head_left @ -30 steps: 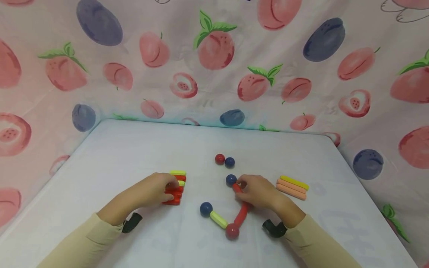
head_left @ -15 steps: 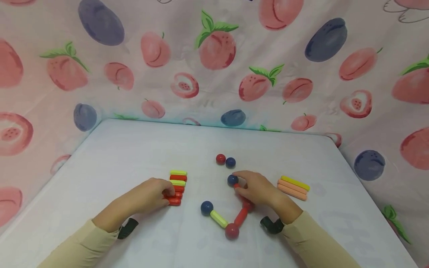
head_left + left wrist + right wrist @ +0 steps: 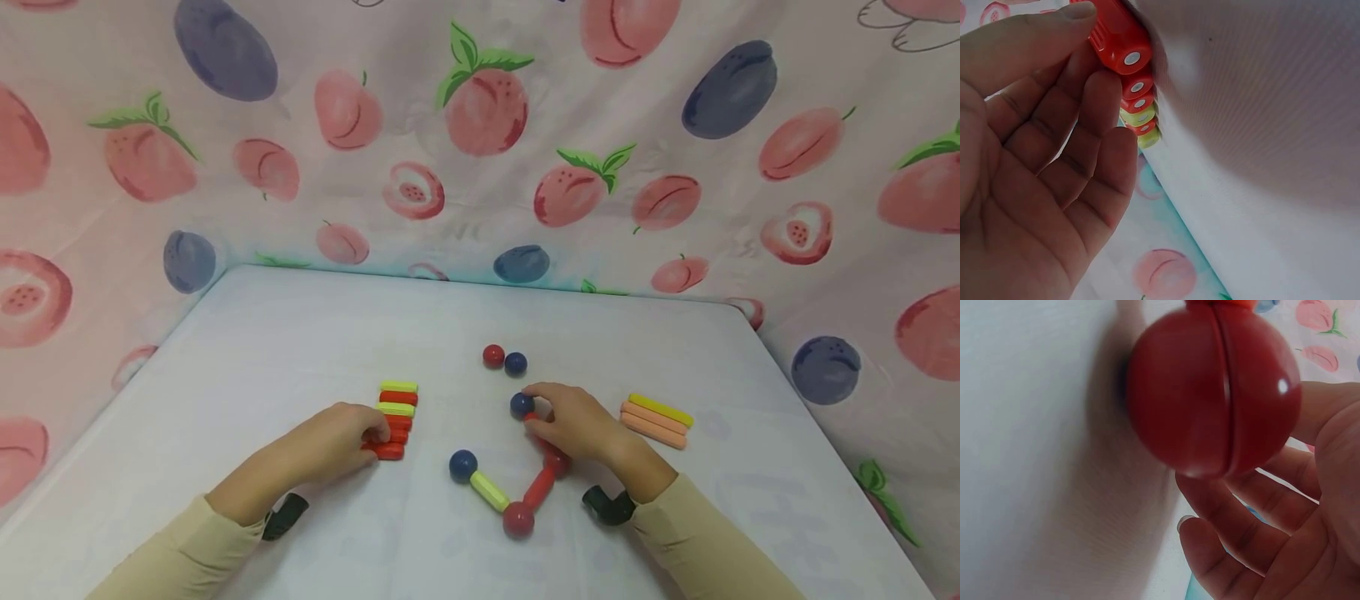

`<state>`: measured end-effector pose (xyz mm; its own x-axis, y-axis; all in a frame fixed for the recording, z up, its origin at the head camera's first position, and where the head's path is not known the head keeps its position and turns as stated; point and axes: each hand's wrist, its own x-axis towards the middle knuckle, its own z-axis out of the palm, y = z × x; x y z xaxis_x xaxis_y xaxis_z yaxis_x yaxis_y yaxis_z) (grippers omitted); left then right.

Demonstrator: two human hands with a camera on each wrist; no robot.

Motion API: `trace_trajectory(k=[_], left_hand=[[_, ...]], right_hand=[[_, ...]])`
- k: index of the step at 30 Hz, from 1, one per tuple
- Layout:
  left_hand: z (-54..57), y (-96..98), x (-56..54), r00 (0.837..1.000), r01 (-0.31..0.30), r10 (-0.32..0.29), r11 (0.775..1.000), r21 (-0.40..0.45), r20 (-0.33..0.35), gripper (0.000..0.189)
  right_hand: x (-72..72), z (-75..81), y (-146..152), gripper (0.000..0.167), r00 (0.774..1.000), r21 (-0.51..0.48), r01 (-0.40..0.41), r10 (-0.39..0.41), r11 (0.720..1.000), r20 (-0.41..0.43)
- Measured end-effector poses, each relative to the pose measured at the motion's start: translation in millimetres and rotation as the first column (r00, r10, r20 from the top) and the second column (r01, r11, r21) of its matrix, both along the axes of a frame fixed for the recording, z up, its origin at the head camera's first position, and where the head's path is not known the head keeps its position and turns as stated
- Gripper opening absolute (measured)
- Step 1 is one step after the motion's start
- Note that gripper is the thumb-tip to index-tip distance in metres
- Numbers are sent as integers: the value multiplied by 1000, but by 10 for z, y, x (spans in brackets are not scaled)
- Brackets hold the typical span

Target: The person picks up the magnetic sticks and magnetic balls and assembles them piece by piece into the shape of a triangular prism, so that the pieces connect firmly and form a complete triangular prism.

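Note:
My left hand [image 3: 333,442] is at a row of red and yellow-green magnetic sticks, its thumb and fingers pinching the nearest red stick [image 3: 1119,37]. Pale round discs show on the stick ends in the left wrist view. In the middle lies a bent chain: blue ball [image 3: 462,466], yellow-green stick [image 3: 489,492], red ball [image 3: 518,519], red stick [image 3: 540,487], another red ball [image 3: 1210,394], a second red stick and a blue ball [image 3: 521,406]. My right hand [image 3: 581,425] pinches the chain's far end, index finger at the blue ball, thumb over the red stick, partly hiding it.
Beyond the chain sit a loose red ball [image 3: 493,356] and a loose blue ball [image 3: 516,364]. To the right lie one yellow stick [image 3: 660,410] and two peach sticks [image 3: 652,427]. A fruit-print cloth [image 3: 480,208] hangs behind the white table [image 3: 300,325].
My right fingers have shifted from the far red stick up to the blue ball at its end. My left hand has drawn slightly back, uncovering more of the stick row.

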<state>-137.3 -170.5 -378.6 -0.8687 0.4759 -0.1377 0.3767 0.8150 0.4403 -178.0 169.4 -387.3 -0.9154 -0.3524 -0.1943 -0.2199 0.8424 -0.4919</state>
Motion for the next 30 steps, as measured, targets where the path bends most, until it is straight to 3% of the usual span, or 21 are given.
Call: trace_trajectory(k=[30], left_hand=[[16, 55, 53, 1000, -31, 31, 998, -47, 2, 18]], right_hand=[[1, -12, 4, 47, 1000, -21, 3, -3, 1000, -9]])
